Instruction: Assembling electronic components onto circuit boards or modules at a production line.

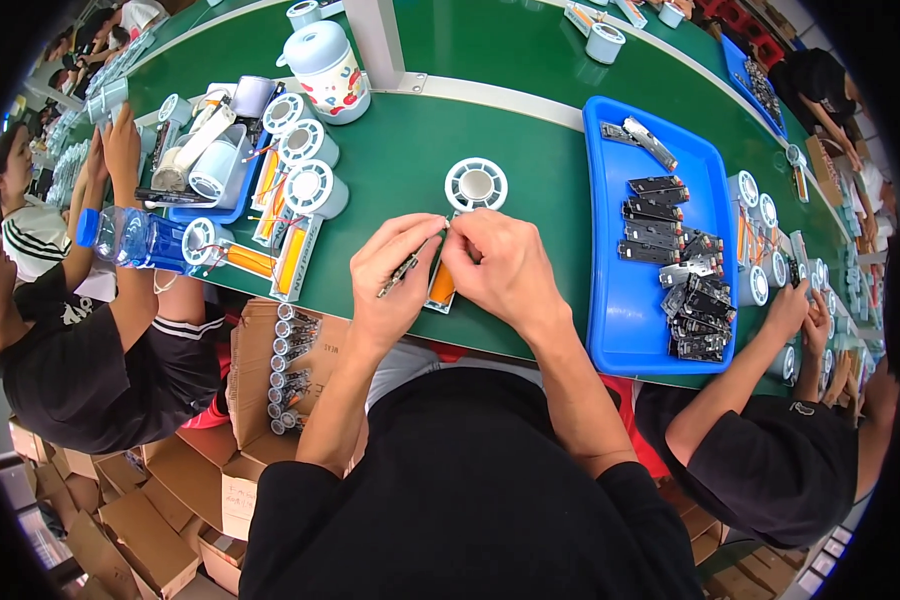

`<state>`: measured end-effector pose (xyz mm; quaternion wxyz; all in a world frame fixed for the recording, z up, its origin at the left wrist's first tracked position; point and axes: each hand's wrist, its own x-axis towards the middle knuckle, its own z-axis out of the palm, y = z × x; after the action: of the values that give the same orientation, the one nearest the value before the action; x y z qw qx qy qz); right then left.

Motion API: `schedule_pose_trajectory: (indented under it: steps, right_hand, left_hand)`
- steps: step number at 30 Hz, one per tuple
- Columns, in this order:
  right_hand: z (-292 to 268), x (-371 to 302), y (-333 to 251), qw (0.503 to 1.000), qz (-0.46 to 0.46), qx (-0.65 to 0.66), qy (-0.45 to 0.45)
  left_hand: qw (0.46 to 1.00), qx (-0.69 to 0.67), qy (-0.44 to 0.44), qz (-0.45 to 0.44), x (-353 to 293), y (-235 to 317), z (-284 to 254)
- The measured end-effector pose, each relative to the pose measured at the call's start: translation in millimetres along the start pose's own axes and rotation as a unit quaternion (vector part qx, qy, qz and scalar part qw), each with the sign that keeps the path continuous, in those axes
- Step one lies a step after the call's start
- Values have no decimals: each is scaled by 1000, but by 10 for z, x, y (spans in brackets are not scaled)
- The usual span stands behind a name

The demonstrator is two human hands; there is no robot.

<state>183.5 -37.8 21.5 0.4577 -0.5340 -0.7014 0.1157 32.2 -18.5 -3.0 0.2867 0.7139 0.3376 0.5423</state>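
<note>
My left hand (395, 275) is closed around a thin dark circuit-board-like strip (400, 272), held at a slant near the palm. My right hand (510, 265) is closed in a pinch. Its fingertips meet those of the left over the worktable, and whatever small thing is between them is hidden. Just beyond both hands lies a white round fan head (476, 185) with a ring of slots. Attached below it is a narrow white housing with an orange cylindrical battery (442, 285), partly covered by my right hand.
At the right stands a blue tray (598, 240) with several dark strips. Several fan units (315, 190) lie at the left, beside a clear blue-capped bottle (140, 240) and a patterned cup (325, 80). Co-workers sit on both sides. An open carton (250, 360) stands below the table edge.
</note>
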Motion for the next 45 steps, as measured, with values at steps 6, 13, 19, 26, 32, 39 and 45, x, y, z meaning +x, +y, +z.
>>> schedule_pose_trajectory:
  steps: [6,13,19,26,32,39,45]
  right_hand:
    - [38,-48,-2,1000,6,6,14]
    - [103,-82,-1,999,16,33,37]
    - [120,-62,-19,998,13,44,43]
    - [42,-42,-32,999,19,24,12]
    - [-11,-11,-83,999,24,18,19]
    - [-278,-139,-494,912,266,312,8]
    - [-454,-157,-480,824,327,459,-64]
  left_hand:
    - [1000,13,1,-3,-3,25,-8]
    - [1000,20,-1,-2,-34,5,-4]
    - [999,-19,1,-45,-32,21,-26]
    - [999,-3,-26,-36,-51,33,-40]
    - [1000,-7,-11,-6,28,-25,-50]
    - [982,93,-144,74,326,90,-125]
    - [954,139,-214,160,707,-66,-16]
